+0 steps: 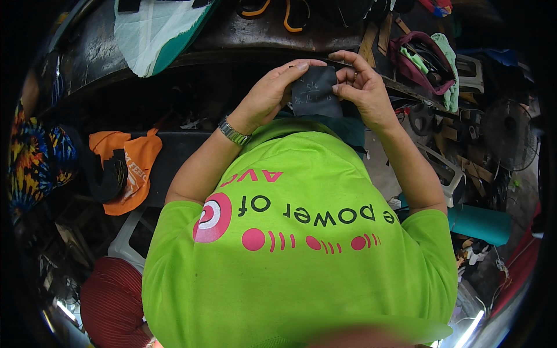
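A dark grey, roughly square flat piece (318, 95) with pale handwriting on it is held up in front of my body, below the bench edge. My left hand (274, 87) grips its left side, thumb along the upper left corner and the other fingers mostly hidden behind. At its right edge my right hand (362, 90) pinches with the thumb, while the index finger is raised and bent. Whether the piece is leather or rubber I cannot tell. Dark green cloth (351, 134) lies on my lap underneath.
Ahead runs a dark, worn bench (232, 43). On it are a white and teal sheet (154, 37), orange-handled tools (293, 20), and a maroon bag (406, 58) of odds and ends. An orange cloth (136, 165) lies at left; a fan (509, 133) stands at right. People sit nearby at left.
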A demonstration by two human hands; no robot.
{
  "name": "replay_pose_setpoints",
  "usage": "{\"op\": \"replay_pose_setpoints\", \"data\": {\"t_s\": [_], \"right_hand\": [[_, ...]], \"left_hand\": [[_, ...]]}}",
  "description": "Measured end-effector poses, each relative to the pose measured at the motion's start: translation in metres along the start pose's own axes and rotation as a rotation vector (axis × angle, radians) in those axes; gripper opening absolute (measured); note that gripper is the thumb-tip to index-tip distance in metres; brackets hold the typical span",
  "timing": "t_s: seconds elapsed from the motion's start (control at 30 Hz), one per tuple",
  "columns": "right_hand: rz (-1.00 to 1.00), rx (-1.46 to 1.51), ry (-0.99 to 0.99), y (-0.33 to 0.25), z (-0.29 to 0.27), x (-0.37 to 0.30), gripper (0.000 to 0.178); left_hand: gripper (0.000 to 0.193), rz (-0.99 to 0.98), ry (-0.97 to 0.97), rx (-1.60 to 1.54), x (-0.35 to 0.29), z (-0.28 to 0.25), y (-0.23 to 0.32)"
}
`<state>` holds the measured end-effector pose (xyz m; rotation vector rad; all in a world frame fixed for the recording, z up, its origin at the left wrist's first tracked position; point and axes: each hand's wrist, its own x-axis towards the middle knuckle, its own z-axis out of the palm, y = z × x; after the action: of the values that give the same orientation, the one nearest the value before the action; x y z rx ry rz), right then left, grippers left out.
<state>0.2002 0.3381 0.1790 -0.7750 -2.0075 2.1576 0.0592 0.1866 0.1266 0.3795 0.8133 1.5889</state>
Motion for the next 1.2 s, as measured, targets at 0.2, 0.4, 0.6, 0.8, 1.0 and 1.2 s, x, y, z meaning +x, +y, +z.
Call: {"op": "replay_pose_setpoints", "data": {"t_s": [0.2, 0.4, 0.6, 0.8, 1.0, 1.2], "right_hand": [[0.003, -0.007, 0.003, 0.000, -0.001, 0.001, 0.055], [-0.009, -0.001, -0.009, 0.000, -0.001, 0.000, 0.054], [-0.001, 0.012, -0.006, 0.000, -0.002, -0.001, 0.054], [0.010, -0.009, 0.000, 0.001, -0.002, 0.000, 0.053], [-0.035, -0.027, -0.004, 0.002, 0.001, 0.001, 0.051], [-0.031, -0.178, -0.068, -0.008, -0.001, -0.007, 0.054]], "left_hand": [[0.039, -0.002, -0.030, 0.003, 0.001, -0.002, -0.001], [0.038, 0.007, -0.042, -0.004, 0.003, -0.003, -0.003], [0.038, 0.017, -0.040, -0.011, 0.004, -0.002, -0.002], [0.037, 0.004, -0.032, -0.011, 0.005, -0.003, -0.002], [0.038, 0.023, -0.017, 0.023, 0.004, -0.003, -0.003], [0.043, 0.112, 0.062, 0.403, 0.003, 0.006, 0.006]]}}
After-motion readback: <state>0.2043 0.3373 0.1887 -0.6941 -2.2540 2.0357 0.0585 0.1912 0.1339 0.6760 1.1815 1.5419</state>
